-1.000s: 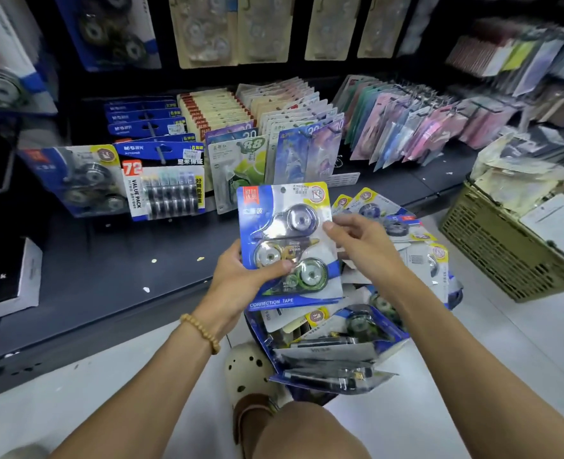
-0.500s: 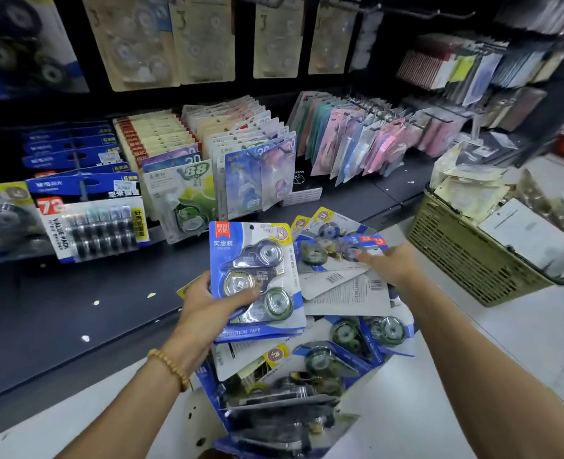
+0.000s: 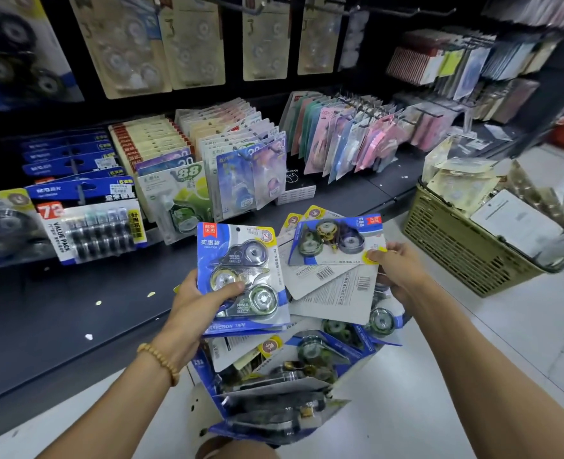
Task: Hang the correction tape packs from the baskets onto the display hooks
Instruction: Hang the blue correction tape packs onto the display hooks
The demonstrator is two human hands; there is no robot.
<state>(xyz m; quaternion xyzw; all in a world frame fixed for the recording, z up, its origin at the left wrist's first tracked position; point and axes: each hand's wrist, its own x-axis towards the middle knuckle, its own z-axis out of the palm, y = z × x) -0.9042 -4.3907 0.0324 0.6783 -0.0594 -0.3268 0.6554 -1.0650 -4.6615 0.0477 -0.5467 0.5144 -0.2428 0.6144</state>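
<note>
Pinching one corner of a blue blister-carded correction tape pack (image 3: 335, 240), the right hand (image 3: 398, 271) risks it tipping off. The left hand (image 3: 197, 304) clamps an upright matching blue-carded pack (image 3: 240, 276); loose packs beneath may slide.

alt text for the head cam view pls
A person's left hand holds a blue correction tape pack upright while the right hand pinches a second pack by its corner, above a heap of packs. An olive basket sits at right.
</note>
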